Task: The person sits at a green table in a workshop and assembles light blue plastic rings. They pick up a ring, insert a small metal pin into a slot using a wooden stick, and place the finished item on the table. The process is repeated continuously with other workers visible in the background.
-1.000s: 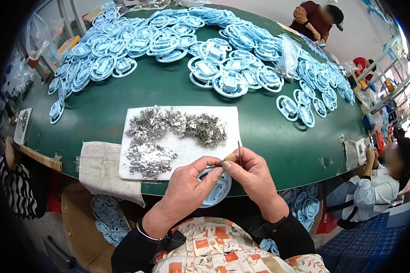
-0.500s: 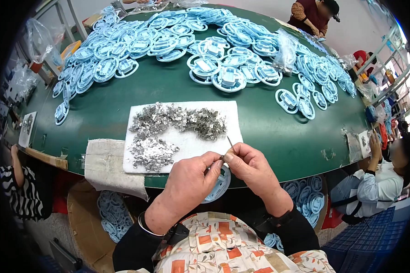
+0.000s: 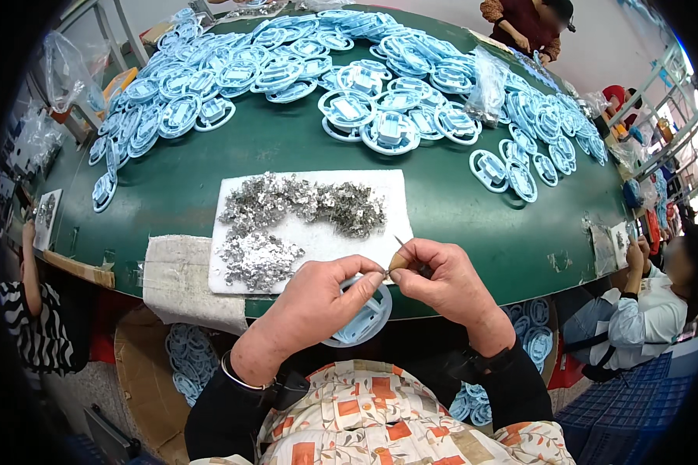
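Over the near edge of a white foam board [image 3: 395, 190], my two hands meet fingertip to fingertip. My left hand [image 3: 314, 298] is closed in a pinch on something tiny that the fingers mostly hide. Between the thumb and fingers of my right hand [image 3: 451, 285] is a thin pointed metal tool [image 3: 399, 242], its tip sticking up and away from me. Below the fingertips, at the table's front edge, shows a light blue round plastic part [image 3: 358, 329], partly covered by my left hand. Heaps of small silvery metal pieces [image 3: 260, 263] and darker metal pieces [image 3: 357, 209] lie on the board.
Many light blue plastic parts [image 3: 279, 74] are piled across the far side of the green table [image 3: 302, 151]. A folded cloth [image 3: 180, 271] lies left of the board. Cardboard boxes [image 3: 143, 364] with more blue parts stand below the edge. Co-workers sit around the table.
Both hands have shifted slightly to the right, still joined at the fingertips. More of the blue plastic part below them shows now.
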`<state>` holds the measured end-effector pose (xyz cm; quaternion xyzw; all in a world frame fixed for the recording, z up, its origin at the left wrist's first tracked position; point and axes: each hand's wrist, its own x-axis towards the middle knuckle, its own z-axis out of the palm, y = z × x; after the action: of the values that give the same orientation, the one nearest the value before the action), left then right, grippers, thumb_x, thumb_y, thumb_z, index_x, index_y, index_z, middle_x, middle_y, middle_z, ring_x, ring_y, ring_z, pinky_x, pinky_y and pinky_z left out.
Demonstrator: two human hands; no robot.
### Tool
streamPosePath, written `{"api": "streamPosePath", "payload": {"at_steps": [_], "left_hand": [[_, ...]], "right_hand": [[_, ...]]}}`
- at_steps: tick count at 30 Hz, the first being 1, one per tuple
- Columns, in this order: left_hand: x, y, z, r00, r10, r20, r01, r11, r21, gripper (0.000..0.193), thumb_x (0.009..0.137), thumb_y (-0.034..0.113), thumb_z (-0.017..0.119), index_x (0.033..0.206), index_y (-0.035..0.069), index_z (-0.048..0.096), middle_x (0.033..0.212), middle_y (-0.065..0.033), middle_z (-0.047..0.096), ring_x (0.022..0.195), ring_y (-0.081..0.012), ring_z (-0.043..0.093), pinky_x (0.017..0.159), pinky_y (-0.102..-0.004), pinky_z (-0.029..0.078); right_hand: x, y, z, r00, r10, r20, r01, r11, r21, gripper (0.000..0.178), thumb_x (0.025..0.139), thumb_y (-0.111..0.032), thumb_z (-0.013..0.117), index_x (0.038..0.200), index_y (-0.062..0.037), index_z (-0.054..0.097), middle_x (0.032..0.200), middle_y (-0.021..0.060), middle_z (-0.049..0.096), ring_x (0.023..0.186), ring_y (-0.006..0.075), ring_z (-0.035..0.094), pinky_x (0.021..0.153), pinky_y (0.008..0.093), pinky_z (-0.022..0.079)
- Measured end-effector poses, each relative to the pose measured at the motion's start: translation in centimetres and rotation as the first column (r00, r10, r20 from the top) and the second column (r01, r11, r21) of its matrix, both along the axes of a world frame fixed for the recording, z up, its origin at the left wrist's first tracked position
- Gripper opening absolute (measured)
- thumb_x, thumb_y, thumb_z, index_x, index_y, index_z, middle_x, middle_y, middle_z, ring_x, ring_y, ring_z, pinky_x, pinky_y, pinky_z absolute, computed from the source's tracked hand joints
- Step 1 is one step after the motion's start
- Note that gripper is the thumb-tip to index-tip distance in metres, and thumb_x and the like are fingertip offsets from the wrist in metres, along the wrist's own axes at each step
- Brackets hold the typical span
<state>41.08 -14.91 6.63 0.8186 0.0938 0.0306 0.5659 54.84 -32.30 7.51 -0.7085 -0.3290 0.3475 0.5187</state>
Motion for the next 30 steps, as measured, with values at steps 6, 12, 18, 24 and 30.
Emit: {"api": "streamPosePath", "payload": {"at_steps": [6,12,18,24,30], "left_hand": [[0.5,1.1,-2.6,0.981,0.177,-0.082,-0.186,0.974,-0.131,0.033,0.109,0.025,0.050,0.118,0.001,0.070,0.085,-0.0016,0.070,0.077,-0.0073,0.061,0.070,-0.0262,0.052],[0.7,1.2,-3.2,0.974,0.204,-0.102,-0.216,0.969,-0.120,0.033,0.109,0.024,0.048,0.118,0.001,0.070,0.084,-0.0021,0.069,0.075,-0.0074,0.060,0.069,-0.0263,0.051],[0.9,1.1,-2.9,0.972,0.207,-0.109,-0.217,0.972,-0.094,0.033,0.109,0.024,0.049,0.119,0.000,0.070,0.075,0.0002,0.064,0.066,-0.0070,0.056,0.060,-0.0269,0.048],[0.7,1.2,-2.8,0.966,0.232,-0.118,-0.238,0.970,-0.046,0.033,0.108,0.023,0.049,0.117,-0.001,0.071,0.073,0.0006,0.063,0.063,-0.0060,0.055,0.058,-0.0264,0.047],[0.7,1.2,-3.7,0.973,0.215,-0.088,-0.228,0.955,-0.189,0.033,0.109,0.024,0.049,0.117,0.000,0.071,0.081,-0.0009,0.068,0.070,-0.0046,0.058,0.063,-0.0245,0.049]], "right_hand": [[-1.1,0.1,-1.5,0.986,-0.097,0.137,0.079,0.988,0.132,0.004,0.088,-0.001,0.069,0.091,0.0014,0.068,0.076,-0.0050,0.060,0.065,0.0017,0.048,0.057,0.0202,0.040],[-2.1,0.8,-3.4,0.915,-0.105,0.390,0.045,0.986,0.160,0.008,0.084,-0.001,0.073,0.090,-0.0003,0.069,0.072,0.0030,0.063,0.057,0.0062,0.054,0.053,0.0241,0.043],[-1.8,1.5,-3.4,0.643,-0.065,0.763,-0.071,0.987,0.145,0.014,0.078,-0.004,0.077,0.087,-0.0067,0.066,0.074,0.0068,0.066,0.061,0.0237,0.065,0.055,0.0346,0.051],[-2.0,1.4,-1.8,0.613,0.033,0.789,-0.082,0.996,0.022,0.015,0.080,-0.006,0.077,0.090,-0.0076,0.066,0.076,0.0071,0.066,0.065,0.0261,0.067,0.057,0.0359,0.052],[-2.3,0.5,-2.5,0.855,-0.190,0.483,0.151,0.981,0.119,0.016,0.087,-0.008,0.076,0.099,-0.0015,0.068,0.074,0.0071,0.061,0.060,0.0149,0.058,0.056,0.0306,0.048]]}}
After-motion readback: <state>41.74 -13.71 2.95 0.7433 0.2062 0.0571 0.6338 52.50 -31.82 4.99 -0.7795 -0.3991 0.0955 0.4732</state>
